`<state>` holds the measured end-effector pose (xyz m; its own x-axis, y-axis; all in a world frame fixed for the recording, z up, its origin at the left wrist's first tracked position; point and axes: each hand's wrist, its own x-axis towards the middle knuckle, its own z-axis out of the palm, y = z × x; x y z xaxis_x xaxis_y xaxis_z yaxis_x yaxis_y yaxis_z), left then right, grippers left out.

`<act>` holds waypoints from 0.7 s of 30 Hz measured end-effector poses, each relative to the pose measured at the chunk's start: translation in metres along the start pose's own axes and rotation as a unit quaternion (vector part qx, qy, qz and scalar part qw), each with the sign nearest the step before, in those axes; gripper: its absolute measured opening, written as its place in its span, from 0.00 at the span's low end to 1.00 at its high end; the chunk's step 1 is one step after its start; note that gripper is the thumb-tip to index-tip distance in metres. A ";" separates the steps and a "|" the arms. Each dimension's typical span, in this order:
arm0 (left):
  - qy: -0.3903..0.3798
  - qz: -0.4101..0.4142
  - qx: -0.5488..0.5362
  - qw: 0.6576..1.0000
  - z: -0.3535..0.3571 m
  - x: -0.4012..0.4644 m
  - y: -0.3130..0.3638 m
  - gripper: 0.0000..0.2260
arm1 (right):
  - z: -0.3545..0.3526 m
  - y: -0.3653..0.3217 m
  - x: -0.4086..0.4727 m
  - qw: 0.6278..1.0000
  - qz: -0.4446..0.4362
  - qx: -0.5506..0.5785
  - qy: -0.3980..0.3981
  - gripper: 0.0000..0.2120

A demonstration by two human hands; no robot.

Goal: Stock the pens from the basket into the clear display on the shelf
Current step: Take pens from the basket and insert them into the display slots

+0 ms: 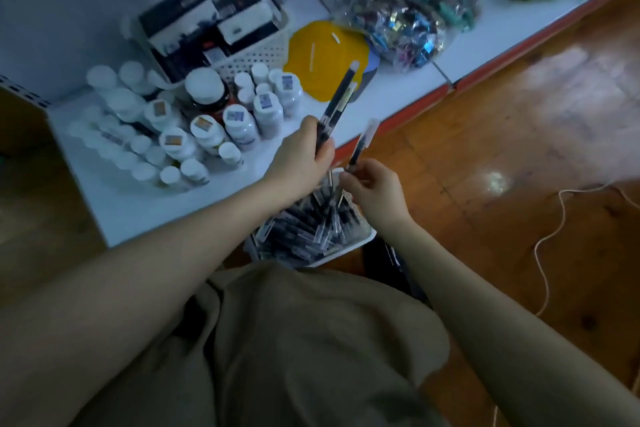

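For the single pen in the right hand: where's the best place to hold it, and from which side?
Grip the dark barrel of the pen near its lower end, where the right hand pinches it now, coming from below. It stands nearly upright with its clear cap on top, and the left hand holds its pens close alongside.

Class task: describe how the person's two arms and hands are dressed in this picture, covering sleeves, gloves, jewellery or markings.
Both forearms are bare up to the frame edge; no sleeves show. The left hand and right hand wear no gloves, and no rings, watch or markings are visible.
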<state>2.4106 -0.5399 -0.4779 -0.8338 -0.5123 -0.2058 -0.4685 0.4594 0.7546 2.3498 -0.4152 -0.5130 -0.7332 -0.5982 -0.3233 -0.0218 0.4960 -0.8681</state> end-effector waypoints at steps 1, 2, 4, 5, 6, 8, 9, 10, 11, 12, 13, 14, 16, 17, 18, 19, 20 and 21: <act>0.020 0.013 -0.006 1.000 -0.013 -0.008 0.011 0.12 | -0.001 -0.016 -0.006 1.000 -0.009 0.013 -0.004 0.08; 0.034 0.020 -0.018 0.999 -0.025 -0.016 0.023 0.13 | -0.003 -0.032 -0.013 0.999 -0.021 0.025 -0.011 0.08; 0.058 0.031 -0.047 0.997 -0.052 -0.034 0.047 0.11 | -0.007 -0.066 -0.030 0.997 -0.047 0.045 -0.031 0.08; 0.072 0.036 -0.064 0.995 -0.065 -0.044 0.060 0.09 | -0.010 -0.083 -0.039 0.996 -0.061 0.055 -0.041 0.08; 0.088 0.042 -0.082 0.992 -0.077 -0.052 0.072 0.08 | -0.014 -0.100 -0.049 0.994 -0.075 0.063 -0.052 0.08; 0.116 0.058 -0.115 0.985 -0.101 -0.070 0.098 0.07 | -0.024 -0.133 -0.070 0.988 -0.109 0.078 -0.077 0.08; 0.129 0.068 -0.130 0.981 -0.113 -0.081 0.112 0.07 | -0.029 -0.149 -0.082 0.985 -0.127 0.079 -0.090 0.07; 0.141 0.080 -0.149 0.975 -0.125 -0.091 0.125 0.06 | -0.034 -0.164 -0.094 0.981 -0.144 0.075 -0.104 0.06; 0.151 0.093 -0.167 0.970 -0.136 -0.102 0.137 0.04 | -0.039 -0.179 -0.106 0.978 -0.160 0.068 -0.116 0.05; 0.159 0.104 -0.184 0.964 -0.146 -0.114 0.149 0.05 | -0.044 -0.192 -0.117 0.975 -0.173 0.061 -0.128 0.04; 0.165 0.111 -0.198 0.960 -0.156 -0.125 0.159 0.08 | -0.049 -0.205 -0.128 0.972 -0.185 0.054 -0.137 0.04; 0.166 0.114 -0.212 0.956 -0.165 -0.136 0.168 0.08 | -0.053 -0.216 -0.137 0.968 -0.197 0.049 -0.145 0.04; 0.178 0.113 -0.246 0.946 -0.182 -0.157 0.183 0.08 | -0.060 -0.238 -0.156 0.962 -0.223 0.036 -0.153 0.05; 0.184 0.111 -0.270 0.939 -0.190 -0.167 0.190 0.08 | -0.062 -0.250 -0.165 0.958 -0.241 0.033 -0.150 0.07; 0.187 0.108 -0.292 0.932 -0.199 -0.176 0.196 0.08 | -0.064 -0.261 -0.173 0.954 -0.260 0.033 -0.146 0.08; 0.189 0.108 -0.309 0.926 -0.208 -0.184 0.201 0.08 | -0.065 -0.272 -0.181 0.949 -0.280 0.038 -0.140 0.06; 0.189 0.112 -0.317 0.923 -0.217 -0.193 0.206 0.08 | -0.065 -0.283 -0.187 0.944 -0.297 0.045 -0.136 0.03; 0.190 0.116 -0.320 0.921 -0.226 -0.200 0.209 0.07 | -0.065 -0.293 -0.193 0.938 -0.313 0.050 -0.138 0.02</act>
<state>2.5454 -0.5049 -0.1382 -0.6701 -0.7273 0.1487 0.0789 0.1294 0.9884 2.4535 -0.4042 -0.1724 -0.3938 -0.8999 0.1876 -0.3159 -0.0592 -0.9469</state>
